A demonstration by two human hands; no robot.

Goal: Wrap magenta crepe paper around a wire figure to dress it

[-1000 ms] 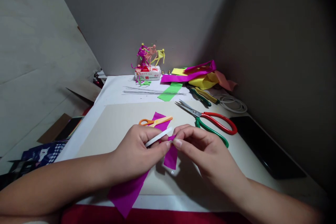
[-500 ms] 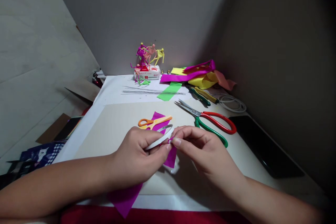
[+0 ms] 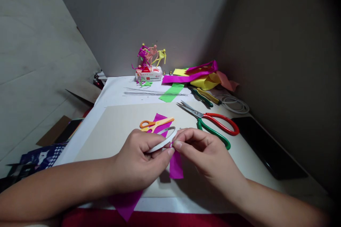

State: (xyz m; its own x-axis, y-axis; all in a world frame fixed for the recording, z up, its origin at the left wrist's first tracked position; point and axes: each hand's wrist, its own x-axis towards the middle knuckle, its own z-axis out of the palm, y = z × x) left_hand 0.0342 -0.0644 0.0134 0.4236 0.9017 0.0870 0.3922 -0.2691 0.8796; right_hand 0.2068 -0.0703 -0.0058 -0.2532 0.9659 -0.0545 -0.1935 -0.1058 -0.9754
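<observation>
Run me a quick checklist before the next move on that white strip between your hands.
1. Left hand on the white strip: ok, pinched between thumb and fingers.
2. Strip shape: ok, bent into an arc.
3. Right hand at the strip's end: ok, fingertips pinching there.
4. Small magenta scrap at that end, fixed to the strip: cannot tell, too small.
5. Orange-handled scissors: ok, lying free on magenta paper beside the left hand.

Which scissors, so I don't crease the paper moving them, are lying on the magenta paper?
The small orange-handled scissors lie on the magenta paper; the larger steel pair with red and green handles lies off it to the right.
</observation>
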